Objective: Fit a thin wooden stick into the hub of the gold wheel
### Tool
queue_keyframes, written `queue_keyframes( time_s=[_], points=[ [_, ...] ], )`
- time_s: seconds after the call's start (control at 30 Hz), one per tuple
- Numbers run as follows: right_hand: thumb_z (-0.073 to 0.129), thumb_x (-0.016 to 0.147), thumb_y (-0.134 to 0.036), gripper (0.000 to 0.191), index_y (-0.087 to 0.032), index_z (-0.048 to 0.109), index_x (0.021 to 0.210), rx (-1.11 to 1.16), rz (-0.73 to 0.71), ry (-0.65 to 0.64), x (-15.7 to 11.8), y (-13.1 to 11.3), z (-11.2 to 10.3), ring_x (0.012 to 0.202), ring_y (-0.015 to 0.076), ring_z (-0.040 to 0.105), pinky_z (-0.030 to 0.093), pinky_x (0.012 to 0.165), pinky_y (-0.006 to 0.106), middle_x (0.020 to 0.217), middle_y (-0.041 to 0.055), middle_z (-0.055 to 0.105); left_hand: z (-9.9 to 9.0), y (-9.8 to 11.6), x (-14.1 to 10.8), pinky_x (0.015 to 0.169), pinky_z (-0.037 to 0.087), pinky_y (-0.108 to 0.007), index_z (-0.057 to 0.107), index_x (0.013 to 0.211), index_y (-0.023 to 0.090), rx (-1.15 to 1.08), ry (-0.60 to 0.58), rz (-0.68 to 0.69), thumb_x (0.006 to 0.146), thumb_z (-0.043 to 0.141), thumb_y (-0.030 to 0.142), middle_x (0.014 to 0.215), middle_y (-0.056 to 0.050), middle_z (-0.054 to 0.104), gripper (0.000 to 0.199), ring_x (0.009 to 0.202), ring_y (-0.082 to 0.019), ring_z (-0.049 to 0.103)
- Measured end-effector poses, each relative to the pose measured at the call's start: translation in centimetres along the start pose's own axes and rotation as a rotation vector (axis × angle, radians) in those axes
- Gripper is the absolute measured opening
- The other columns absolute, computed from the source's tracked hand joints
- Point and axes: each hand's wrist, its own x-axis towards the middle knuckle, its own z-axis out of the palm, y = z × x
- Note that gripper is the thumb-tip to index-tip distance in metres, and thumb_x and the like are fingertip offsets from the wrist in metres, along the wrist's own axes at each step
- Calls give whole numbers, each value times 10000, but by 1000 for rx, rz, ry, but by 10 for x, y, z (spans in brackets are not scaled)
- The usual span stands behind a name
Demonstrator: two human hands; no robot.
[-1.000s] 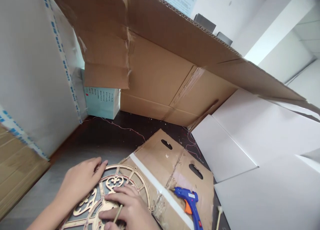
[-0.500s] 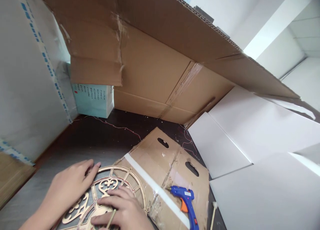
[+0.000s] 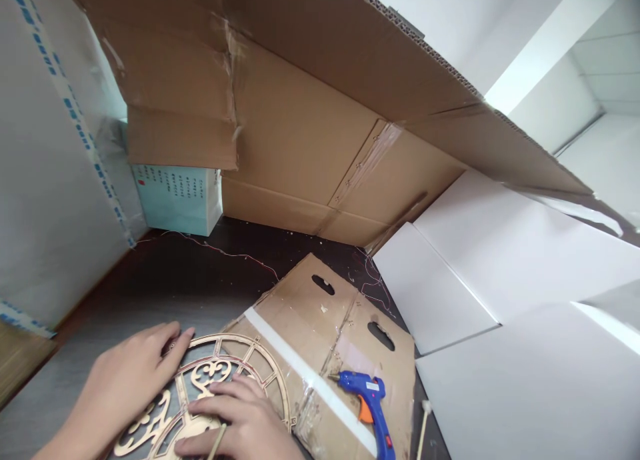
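Note:
A round openwork frame of thin pale wood (image 3: 273, 353), with scrollwork inside its rings, lies at the bottom of the view, partly over the cardboard. My left hand (image 3: 133, 370) is closed on its upper left rim, thumb and fingers at the edge. Across the central part of the frame rests my right hand (image 3: 245, 417), with a thin pale stick (image 3: 218, 440) held between its bent fingers. The stick's lower end is out of view. To the right, a blue glue gun (image 3: 367, 400) with an orange trigger lies on the cardboard, untouched.
A flattened cardboard piece (image 3: 295, 300) with two handle holes lies on the dark table (image 3: 200, 273). A swab-like stick (image 3: 424, 420) is at its right. Cardboard walls (image 3: 300, 113), a light-blue box (image 3: 175, 203) and white panels (image 3: 450, 280) surround the work. Thin wire (image 3: 235, 253) trails behind.
The whole view has shifted slightly, so everything sits a little further left. Both hands keep nearly the same places on the wooden frame.

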Motion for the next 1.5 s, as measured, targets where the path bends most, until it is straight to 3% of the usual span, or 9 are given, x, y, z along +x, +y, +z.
queue_keyframes(
  time_s=[0.17, 0.37, 0.6, 0.9, 1.1, 1.5],
  points=[
    [625, 930, -374, 323, -278, 730, 1220, 47, 16, -3, 0, 1, 2, 1347, 146, 454, 157, 1238, 253, 1397, -76, 595, 4, -3, 2, 794, 438, -359, 623, 969, 278, 14, 18, -3, 925, 215, 592, 1149, -55, 712, 517, 1066, -279, 654],
    [644, 918, -345, 322, -293, 729, 1224, 139, 51, 29, -1, -2, 1, 1352, 155, 456, 177, 1232, 271, 1386, -69, 606, 5, -3, 1, 756, 430, -352, 612, 891, 290, 13, 48, 9, 924, 221, 595, 1032, -24, 729, 497, 1003, -266, 666],
    [655, 904, -353, 335, -312, 724, 1229, 149, 18, 46, -2, 2, 6, 1349, 163, 463, 194, 1224, 286, 1389, -70, 605, 1, -1, -1, 792, 423, -357, 622, 974, 249, -7, 40, 21, 952, 243, 584, 1172, -78, 703, 507, 1071, -282, 650],
    [661, 911, -328, 321, -328, 720, 1226, 130, 24, 48, -2, -3, 0, 1341, 141, 464, 205, 1220, 275, 1388, -92, 601, -1, -1, -3, 779, 418, -359, 635, 994, 244, -20, 49, 37, 956, 264, 576, 1138, -77, 708, 500, 1051, -286, 652],
    [657, 923, -311, 311, -326, 718, 1227, 106, 52, 37, -4, -11, -5, 1343, 131, 464, 214, 1217, 269, 1380, -89, 607, -2, 1, -4, 722, 402, -335, 632, 858, 252, -28, 59, 42, 940, 287, 579, 990, -48, 726, 483, 973, -277, 664],
    [651, 912, -292, 305, -354, 729, 1200, 87, 59, 20, -3, -11, -7, 1336, 145, 478, 260, 1195, 296, 1367, -87, 619, -9, 7, -8, 674, 375, -323, 612, 800, 239, -21, 86, 68, 949, 272, 573, 942, -58, 732, 500, 923, -274, 664]
  ],
)
